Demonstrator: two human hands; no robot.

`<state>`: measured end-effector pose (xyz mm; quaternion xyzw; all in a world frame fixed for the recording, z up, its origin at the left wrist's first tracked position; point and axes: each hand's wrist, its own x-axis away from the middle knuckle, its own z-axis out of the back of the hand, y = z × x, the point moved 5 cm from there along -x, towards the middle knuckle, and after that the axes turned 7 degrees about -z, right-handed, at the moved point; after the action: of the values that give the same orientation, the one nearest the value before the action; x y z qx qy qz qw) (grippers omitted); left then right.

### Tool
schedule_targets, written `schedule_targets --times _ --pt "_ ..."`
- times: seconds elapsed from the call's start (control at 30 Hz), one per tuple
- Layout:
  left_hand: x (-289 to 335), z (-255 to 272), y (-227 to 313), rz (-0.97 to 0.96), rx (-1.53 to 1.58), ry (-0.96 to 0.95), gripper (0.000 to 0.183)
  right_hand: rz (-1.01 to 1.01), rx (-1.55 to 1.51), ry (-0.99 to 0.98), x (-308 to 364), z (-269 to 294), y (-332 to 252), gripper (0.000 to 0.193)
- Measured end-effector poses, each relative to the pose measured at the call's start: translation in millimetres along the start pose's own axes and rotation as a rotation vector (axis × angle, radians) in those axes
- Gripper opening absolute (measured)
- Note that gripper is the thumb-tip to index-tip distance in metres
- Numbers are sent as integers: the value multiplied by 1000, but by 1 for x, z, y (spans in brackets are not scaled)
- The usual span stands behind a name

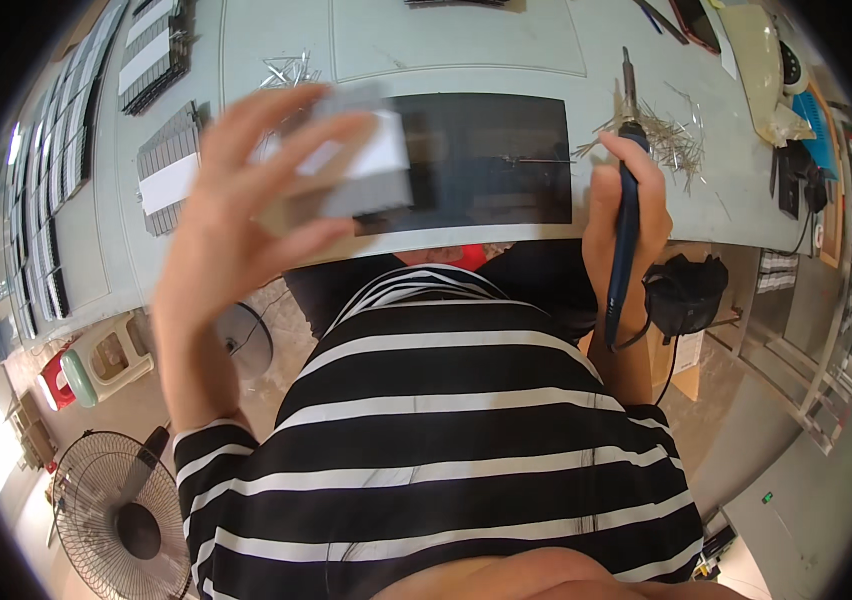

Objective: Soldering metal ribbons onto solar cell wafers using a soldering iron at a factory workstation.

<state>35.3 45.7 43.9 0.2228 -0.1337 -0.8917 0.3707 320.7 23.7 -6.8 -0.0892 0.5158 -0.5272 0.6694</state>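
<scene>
Head cam looking straight down: right hand (626, 205) is wrapped tight around a blue-handled soldering iron (627, 190), long axis running up-down, metal tip pointing away over the grey table (466, 40). It sits just right of a black mat (486, 160), beside a pile of thin metal pins (671, 135). Left hand (236, 210), fingers spread, grips a blurry grey-and-white block (361, 160) that covers the mat's left end. Similar blocks (171, 165) lie further left.
</scene>
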Motion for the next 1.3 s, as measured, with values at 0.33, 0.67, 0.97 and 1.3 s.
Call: schedule_targets --times 0.33,0.67,0.97,1.3 --pt "-38 -64 28 -135 65 -59 57 -210 -174 -42 5 29 13 59" --pt "-33 -68 25 -107 52 -61 58 -348 -380 2 3 39 21 25" --pt "-31 -67 24 -108 57 -33 56 -369 -456 1 4 41 24 30" --pt "-31 -67 23 -99 46 -37 53 -366 -624 -120 -5 46 25 28"
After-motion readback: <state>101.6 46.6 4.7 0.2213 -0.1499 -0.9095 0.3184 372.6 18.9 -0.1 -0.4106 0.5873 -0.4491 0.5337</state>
